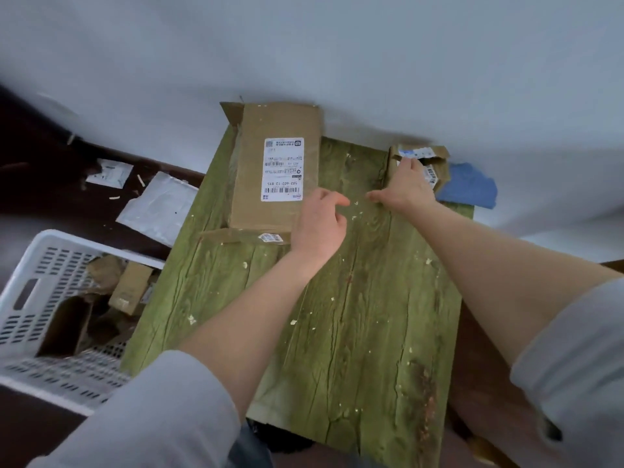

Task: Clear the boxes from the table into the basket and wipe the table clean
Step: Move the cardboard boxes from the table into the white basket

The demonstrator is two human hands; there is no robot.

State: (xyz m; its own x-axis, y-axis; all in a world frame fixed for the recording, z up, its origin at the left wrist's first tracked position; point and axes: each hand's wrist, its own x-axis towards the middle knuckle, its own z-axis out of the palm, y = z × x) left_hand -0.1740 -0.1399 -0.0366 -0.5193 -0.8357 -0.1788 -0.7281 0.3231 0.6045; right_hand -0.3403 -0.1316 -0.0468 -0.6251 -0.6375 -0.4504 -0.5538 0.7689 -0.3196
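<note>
Setting: plain domestic room, most likely a corner of a home used for unpacking parcels.

Evidence:
- The bench [337, 349] has a green wood-grain top and stands against a bare pale wall [337, 45].
- The dark floor [40, 197] to the left is littered with a torn white mailer pouch [155, 207].
- A white perforated plastic basket [30, 265] at near left holds used cardboard.
- Two opened cartons with courier labels sit at the far side: large carton [250, 184] and small carton [439, 157].
- A blue cloth [469, 187] lies at far right.
- Pale crumbs [293, 321] are scattered over the bench top.
</note>
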